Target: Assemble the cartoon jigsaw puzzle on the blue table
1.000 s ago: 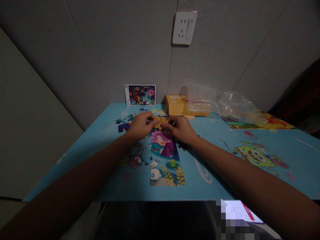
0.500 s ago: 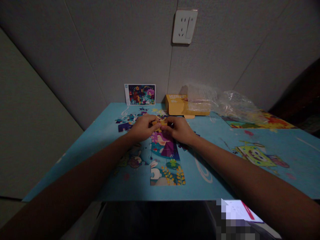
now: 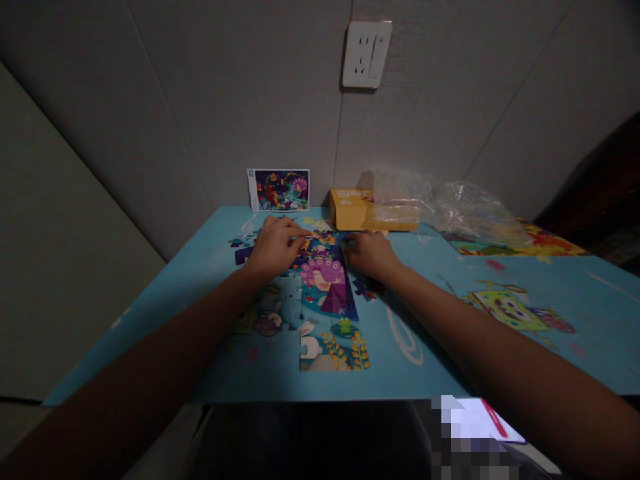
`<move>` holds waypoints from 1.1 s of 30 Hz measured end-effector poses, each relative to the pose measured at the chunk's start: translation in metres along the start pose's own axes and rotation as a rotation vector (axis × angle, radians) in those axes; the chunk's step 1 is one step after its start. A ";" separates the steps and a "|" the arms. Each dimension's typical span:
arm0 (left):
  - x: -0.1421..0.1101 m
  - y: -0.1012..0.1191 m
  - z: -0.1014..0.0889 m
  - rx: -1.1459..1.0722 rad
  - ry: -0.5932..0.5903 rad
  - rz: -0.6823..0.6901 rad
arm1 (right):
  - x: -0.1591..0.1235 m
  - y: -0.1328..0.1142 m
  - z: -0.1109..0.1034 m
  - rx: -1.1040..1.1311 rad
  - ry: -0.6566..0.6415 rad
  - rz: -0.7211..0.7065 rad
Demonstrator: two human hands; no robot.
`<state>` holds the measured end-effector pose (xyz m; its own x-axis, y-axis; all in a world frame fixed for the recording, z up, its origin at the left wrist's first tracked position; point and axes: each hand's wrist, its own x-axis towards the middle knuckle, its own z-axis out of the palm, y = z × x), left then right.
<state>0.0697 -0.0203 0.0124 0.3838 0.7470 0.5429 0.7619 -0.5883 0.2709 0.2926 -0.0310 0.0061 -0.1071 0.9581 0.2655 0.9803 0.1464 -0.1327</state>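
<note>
A partly joined jigsaw puzzle (image 3: 327, 300) lies on the table, showing a pink peacock, a purple tent, a frog and a white rabbit. At its far left, my left hand (image 3: 277, 247) has thumb and index finger closed on an orange-marked puzzle piece (image 3: 305, 248), mostly covered by the fingers. My right hand (image 3: 373, 255) rests low at the far right of the puzzle, its fingers curled beside dark blue pieces; what they hold, if anything, is hidden. Between the hands are loose colourful pieces (image 3: 320, 250). More pieces (image 3: 369, 289) sit under my right wrist.
A picture card (image 3: 280, 190) leans on the wall. A yellow box (image 3: 350, 212) stands at the back with clear plastic bags (image 3: 465, 210) beside it. Another colourful puzzle (image 3: 540, 243) lies at the right. The blue tabletop (image 3: 440, 307) has printed cartoons. A lit screen (image 3: 485, 420) is below its edge.
My hands have moved apart from over the orange-marked pieces they both held. The left went left, the right went right, uncovering the peacock and the pieces behind it.
</note>
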 end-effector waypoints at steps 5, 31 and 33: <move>-0.003 -0.003 0.009 0.065 -0.211 -0.063 | 0.004 0.002 0.002 0.032 -0.040 -0.095; -0.003 0.005 0.008 -0.097 -0.205 0.096 | -0.002 -0.012 -0.010 0.436 0.261 -0.314; -0.003 0.005 0.009 -0.101 -0.218 0.124 | -0.003 -0.015 -0.009 0.517 0.285 -0.425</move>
<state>0.0772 -0.0229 0.0054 0.5826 0.7099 0.3959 0.6501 -0.6993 0.2972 0.2801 -0.0383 0.0157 -0.3446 0.7017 0.6236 0.6524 0.6567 -0.3784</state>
